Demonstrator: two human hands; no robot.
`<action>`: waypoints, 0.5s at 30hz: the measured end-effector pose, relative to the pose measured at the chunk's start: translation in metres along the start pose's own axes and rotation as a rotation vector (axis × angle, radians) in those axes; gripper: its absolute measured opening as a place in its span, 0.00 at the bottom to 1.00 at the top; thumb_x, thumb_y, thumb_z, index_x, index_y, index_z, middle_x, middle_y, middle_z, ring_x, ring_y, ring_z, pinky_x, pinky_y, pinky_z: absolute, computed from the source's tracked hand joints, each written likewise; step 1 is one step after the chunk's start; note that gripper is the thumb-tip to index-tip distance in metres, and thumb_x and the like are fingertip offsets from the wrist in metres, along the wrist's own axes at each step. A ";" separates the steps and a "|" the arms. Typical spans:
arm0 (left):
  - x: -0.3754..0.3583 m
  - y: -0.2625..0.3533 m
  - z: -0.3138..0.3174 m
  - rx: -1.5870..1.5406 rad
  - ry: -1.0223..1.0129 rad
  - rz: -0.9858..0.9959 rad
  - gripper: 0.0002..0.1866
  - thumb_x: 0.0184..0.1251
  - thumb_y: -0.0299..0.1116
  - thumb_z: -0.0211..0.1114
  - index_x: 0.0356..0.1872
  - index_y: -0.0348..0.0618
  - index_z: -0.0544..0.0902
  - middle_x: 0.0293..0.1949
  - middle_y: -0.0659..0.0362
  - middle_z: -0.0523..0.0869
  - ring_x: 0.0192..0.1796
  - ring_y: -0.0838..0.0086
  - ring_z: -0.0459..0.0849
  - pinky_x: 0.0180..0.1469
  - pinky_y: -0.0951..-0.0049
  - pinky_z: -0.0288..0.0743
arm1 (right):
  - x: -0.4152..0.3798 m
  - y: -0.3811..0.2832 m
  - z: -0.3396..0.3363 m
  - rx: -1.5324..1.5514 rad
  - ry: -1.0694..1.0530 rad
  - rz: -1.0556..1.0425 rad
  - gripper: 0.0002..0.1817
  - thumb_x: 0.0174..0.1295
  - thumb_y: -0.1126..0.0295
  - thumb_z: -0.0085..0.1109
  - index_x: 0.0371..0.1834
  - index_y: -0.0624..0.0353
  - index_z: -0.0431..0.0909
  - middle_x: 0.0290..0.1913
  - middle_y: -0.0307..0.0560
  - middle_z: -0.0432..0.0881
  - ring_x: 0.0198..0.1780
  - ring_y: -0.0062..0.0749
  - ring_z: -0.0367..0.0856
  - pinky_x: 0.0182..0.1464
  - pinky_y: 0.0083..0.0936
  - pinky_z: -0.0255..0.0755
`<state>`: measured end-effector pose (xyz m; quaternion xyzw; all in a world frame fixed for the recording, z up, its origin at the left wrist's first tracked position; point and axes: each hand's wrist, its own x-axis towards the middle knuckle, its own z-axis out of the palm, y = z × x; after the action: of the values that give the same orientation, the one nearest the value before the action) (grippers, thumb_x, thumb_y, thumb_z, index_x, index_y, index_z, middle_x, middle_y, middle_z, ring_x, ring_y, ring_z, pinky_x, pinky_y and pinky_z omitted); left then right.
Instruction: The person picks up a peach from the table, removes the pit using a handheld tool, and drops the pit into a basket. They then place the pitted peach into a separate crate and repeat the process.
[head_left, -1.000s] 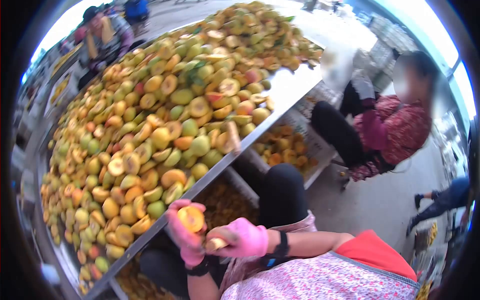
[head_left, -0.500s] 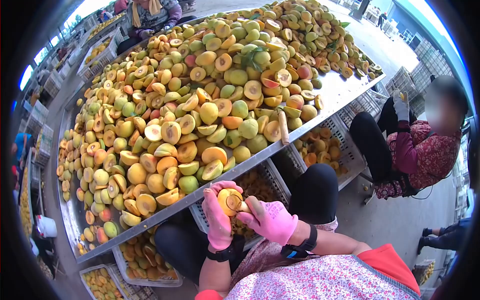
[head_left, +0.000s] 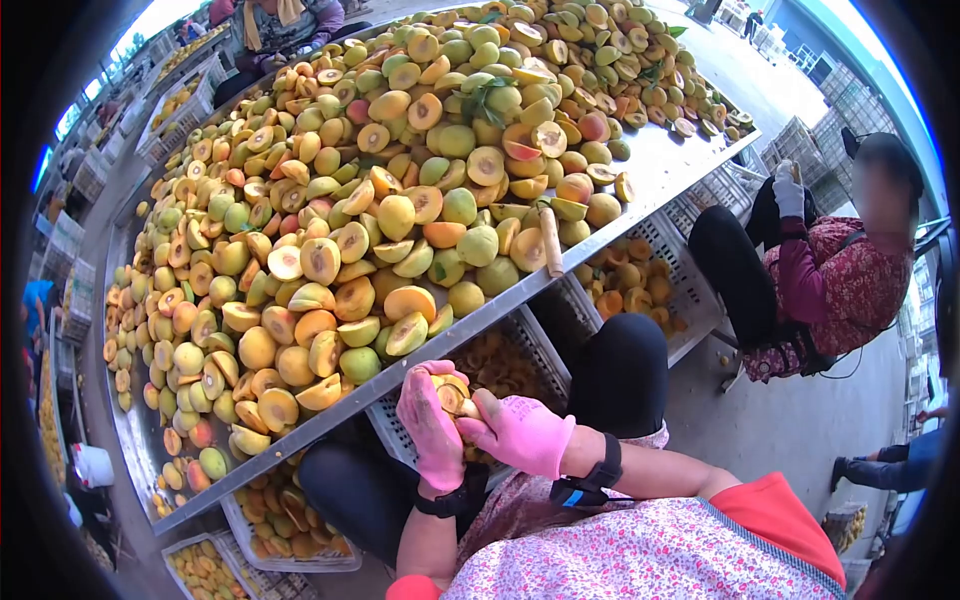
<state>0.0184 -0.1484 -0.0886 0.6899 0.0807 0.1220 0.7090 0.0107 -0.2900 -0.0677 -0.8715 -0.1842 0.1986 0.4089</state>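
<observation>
Halved fruit (head_left: 451, 397) rests in my left hand (head_left: 432, 425), which wears a pink glove and is wrapped round it. Also pink-gloved, my right hand (head_left: 520, 432) is closed on a small tool (head_left: 468, 407) with a pale handle; its working end lies against the cut face of the fruit. Both hands are just in front of the metal table's edge (head_left: 380, 384). A large heap of fruit (head_left: 330, 240), whole and halved, covers much of the table. Near the edge lies a wooden handle (head_left: 551, 242).
Crates under the table hold cut fruit, one before my knees (head_left: 555, 362) and one further right (head_left: 700, 300). A co-worker (head_left: 840, 270) sits at the right; another person (head_left: 275, 30) sits across the table. A white bucket (head_left: 93, 466) stands far left.
The table, heap and crates have shifted slightly left and up in the view. My hands still hold the fruit and tool, and the fruit is now turned more away, with less of it showing.
</observation>
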 end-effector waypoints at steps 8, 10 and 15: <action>-0.003 -0.003 0.007 -0.061 0.012 -0.073 0.25 0.85 0.48 0.42 0.41 0.37 0.79 0.35 0.55 0.85 0.36 0.72 0.82 0.44 0.71 0.77 | 0.001 0.003 -0.006 0.035 -0.073 0.049 0.22 0.78 0.50 0.52 0.48 0.62 0.69 0.32 0.65 0.83 0.39 0.67 0.83 0.39 0.54 0.74; -0.002 -0.006 0.006 -0.018 0.000 -0.023 0.25 0.85 0.49 0.42 0.41 0.37 0.79 0.35 0.55 0.85 0.36 0.71 0.83 0.44 0.71 0.77 | 0.002 0.004 -0.007 0.166 -0.153 0.081 0.22 0.78 0.50 0.51 0.47 0.63 0.71 0.33 0.65 0.84 0.40 0.66 0.83 0.41 0.53 0.74; 0.001 0.003 0.010 -0.031 -0.013 0.002 0.27 0.85 0.51 0.43 0.42 0.36 0.80 0.34 0.55 0.85 0.36 0.71 0.83 0.45 0.71 0.77 | -0.002 0.000 -0.009 0.164 -0.107 0.090 0.23 0.78 0.50 0.50 0.48 0.63 0.73 0.33 0.64 0.85 0.41 0.65 0.84 0.42 0.51 0.75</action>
<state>0.0220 -0.1581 -0.0853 0.6798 0.0737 0.1193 0.7198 0.0134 -0.2969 -0.0615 -0.8307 -0.1497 0.2772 0.4590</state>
